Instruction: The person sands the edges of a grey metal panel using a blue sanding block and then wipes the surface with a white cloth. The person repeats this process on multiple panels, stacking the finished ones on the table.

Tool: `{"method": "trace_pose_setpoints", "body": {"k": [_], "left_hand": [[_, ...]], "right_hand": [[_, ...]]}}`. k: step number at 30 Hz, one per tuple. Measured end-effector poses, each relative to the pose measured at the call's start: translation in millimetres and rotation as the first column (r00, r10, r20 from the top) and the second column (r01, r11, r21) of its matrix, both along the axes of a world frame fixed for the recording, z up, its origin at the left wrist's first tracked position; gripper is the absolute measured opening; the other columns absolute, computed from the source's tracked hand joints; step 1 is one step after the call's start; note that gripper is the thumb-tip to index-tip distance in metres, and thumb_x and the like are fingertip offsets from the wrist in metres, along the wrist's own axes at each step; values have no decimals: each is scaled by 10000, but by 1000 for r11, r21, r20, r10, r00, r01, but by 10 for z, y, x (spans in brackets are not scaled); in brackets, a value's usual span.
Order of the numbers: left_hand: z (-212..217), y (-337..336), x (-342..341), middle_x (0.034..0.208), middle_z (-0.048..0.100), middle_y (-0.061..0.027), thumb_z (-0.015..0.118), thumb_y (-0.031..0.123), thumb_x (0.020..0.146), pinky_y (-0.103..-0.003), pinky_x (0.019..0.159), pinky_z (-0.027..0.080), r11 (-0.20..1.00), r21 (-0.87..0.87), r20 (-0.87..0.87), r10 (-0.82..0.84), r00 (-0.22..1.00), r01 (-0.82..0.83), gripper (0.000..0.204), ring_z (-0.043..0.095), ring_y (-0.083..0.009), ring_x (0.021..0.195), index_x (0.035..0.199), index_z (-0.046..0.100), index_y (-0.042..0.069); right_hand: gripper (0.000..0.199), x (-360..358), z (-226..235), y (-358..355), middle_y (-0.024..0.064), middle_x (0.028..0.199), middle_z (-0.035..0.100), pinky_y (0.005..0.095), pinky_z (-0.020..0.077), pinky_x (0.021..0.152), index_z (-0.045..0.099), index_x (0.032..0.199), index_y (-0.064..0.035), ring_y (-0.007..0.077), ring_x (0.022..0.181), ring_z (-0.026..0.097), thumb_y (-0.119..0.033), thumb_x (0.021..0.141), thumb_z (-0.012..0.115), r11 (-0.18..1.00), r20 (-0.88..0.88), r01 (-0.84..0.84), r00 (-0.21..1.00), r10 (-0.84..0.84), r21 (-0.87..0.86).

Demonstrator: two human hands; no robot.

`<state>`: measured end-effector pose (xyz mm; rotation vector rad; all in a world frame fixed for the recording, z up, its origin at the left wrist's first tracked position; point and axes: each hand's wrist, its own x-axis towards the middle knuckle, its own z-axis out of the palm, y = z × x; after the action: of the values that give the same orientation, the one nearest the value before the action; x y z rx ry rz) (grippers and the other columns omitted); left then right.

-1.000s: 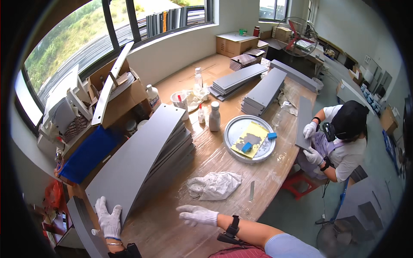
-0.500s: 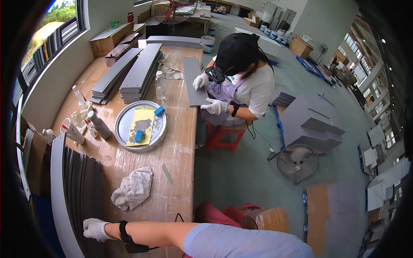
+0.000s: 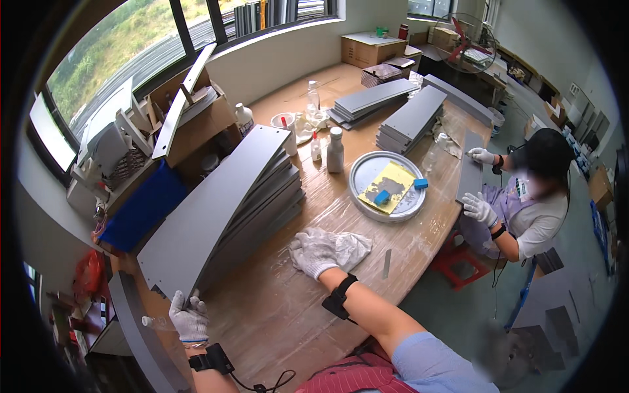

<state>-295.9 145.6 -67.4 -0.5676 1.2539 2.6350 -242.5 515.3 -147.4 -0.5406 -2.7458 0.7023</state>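
My left hand [image 3: 190,319], in a white knit glove, grips the near lower corner of a long grey panel [image 3: 213,206]. This panel tops a fanned stack of grey panels [image 3: 259,223] standing on the table. My right hand [image 3: 314,253], also gloved, is on a crumpled white rag [image 3: 354,249] with its fingers curled into the cloth. Beyond the rag lies a round lid-like tray [image 3: 357,187] carrying a yellow sheet [image 3: 396,173] smeared grey and two blue blocks [image 3: 420,184]. A thin grey strip [image 3: 386,263] rests right of the rag.
A grey bottle [image 3: 335,150], a small red-tipped bottle [image 3: 316,147] and a white cup [image 3: 288,139] stand behind. Further panel stacks [image 3: 413,118] lie at the back. Across the table's right edge, a gloved co-worker [image 3: 547,196] handles a grey panel [image 3: 470,167].
The view has swung left, bringing the window side and my left hand into sight. My right hand has gone from the panel stack to the rag.
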Motion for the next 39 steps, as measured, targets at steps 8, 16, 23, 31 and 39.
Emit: {"method": "trace_pose_setpoints", "body": {"k": [8,16,23,31,39], "left_hand": [[-600,-1724,1793,1115,724,-161,518,236,977,-463,778,586,997,54,-114,-51,992,57,346,703,-286,872,1182,638,-15],[-443,-2385,2670,762,693,-113,526,316,1014,-347,362,439,927,321,707,-97,700,-196,326,497,-128,395,1185,570,42],[-9,-1934,2353,1000,686,-165,651,105,889,-342,437,543,899,-262,231,-294,927,350,383,646,-202,600,1238,555,-17],[136,-1962,2047,1117,675,-134,702,144,842,-345,558,579,820,-283,90,-494,865,498,573,693,-243,856,1359,503,-8],[121,-2003,2311,1158,658,-125,640,267,905,-353,585,566,816,-427,124,-374,919,390,503,679,-240,837,1343,504,60]], "right_hand": [[323,590,-547,83,131,1053,640,473,459,934,716,1105,-207,344,1061,606,-344,819,653,972,56,-209,977,205,103],[204,738,-266,611,30,740,668,285,491,591,718,1039,-55,113,663,609,-173,874,696,235,170,292,886,-431,-927],[258,992,1485,-501,61,813,695,301,525,678,710,1049,-49,140,745,655,-201,841,730,708,61,-45,990,124,-705],[357,1110,1056,-2829,73,941,625,459,480,783,694,1052,-167,302,921,624,-219,700,727,547,-427,-837,507,748,-36],[222,1024,-222,-1062,95,770,659,449,471,731,767,981,-195,309,772,643,-233,776,692,988,-105,14,994,3,156]]}}
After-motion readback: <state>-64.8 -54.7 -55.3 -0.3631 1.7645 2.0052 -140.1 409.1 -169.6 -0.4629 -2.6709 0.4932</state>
